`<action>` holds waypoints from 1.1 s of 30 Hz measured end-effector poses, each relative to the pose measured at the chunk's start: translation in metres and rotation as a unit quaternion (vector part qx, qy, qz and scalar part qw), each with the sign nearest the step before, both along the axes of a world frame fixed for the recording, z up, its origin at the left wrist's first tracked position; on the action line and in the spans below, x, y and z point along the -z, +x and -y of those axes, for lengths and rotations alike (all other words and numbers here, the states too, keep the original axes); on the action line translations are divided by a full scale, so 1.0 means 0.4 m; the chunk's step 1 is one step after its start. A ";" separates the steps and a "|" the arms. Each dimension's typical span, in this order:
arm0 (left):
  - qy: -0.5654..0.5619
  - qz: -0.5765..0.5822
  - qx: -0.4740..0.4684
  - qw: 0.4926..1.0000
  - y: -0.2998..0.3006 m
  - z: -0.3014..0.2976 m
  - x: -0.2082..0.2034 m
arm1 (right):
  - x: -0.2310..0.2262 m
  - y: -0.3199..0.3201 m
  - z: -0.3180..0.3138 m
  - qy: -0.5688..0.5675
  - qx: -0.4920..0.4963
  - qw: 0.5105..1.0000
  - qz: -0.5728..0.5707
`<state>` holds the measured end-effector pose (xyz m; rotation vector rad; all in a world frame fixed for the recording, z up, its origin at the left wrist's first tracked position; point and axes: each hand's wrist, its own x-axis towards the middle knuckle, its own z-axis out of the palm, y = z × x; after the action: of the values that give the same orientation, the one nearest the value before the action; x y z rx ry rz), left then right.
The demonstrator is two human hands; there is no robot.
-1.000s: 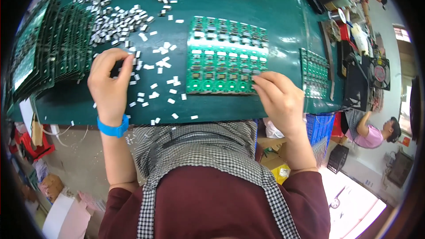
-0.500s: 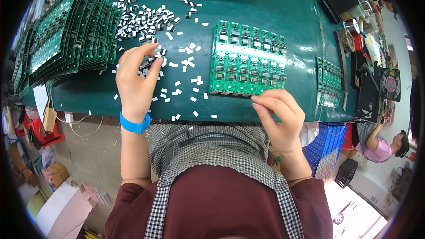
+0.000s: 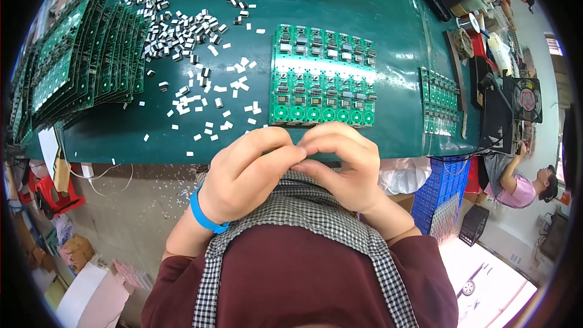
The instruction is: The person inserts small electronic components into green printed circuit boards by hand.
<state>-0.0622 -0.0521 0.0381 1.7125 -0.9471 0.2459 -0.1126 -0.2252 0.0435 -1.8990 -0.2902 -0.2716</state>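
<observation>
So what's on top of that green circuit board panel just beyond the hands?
Rows of small dark, grey and white components cover much of the circuit board panel. Whatever lies directly underneath is hidden by the panel itself.

Two bare hands (image 3: pixel 246 173), one blue wristband (image 3: pixel 198 211), one dark red shirt (image 3: pixel 322 273) and one fan (image 3: pixel 527 101) show. Green circuit boards (image 3: pixel 316 92) form four groups. Small black-and-white parts (image 3: pixel 194 27) defy counting.

Head camera: worn high on this person (image 3: pixel 328 279), left one of a fisheye pair
Gaze: steeply down and forward across the tabletop (image 3: pixel 401 12)
Hands (image 3: pixel 243 176): close beneath the lens, by the near edge
Floor (image 3: pixel 121 206): also caught, below that edge
</observation>
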 end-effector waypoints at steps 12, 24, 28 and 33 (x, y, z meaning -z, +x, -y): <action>-0.050 -0.085 0.015 0.995 -0.029 0.002 0.042 | 0.016 -0.038 0.006 0.048 0.013 0.998 0.031; -0.076 -0.095 0.090 0.988 -0.019 0.003 0.052 | 0.011 -0.034 0.018 0.010 -0.034 0.998 0.056; -0.098 -0.093 0.117 0.984 -0.014 0.006 0.058 | 0.009 -0.032 0.022 0.010 -0.062 0.996 0.062; -0.099 -0.085 0.164 0.978 0.000 0.006 0.063 | 0.018 -0.047 0.017 -0.023 -0.049 0.995 0.084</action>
<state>-0.0622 -0.0545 0.0131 1.3490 -1.0238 -0.0240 -0.1315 -0.2322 0.0364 -1.9034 -0.5049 -0.3633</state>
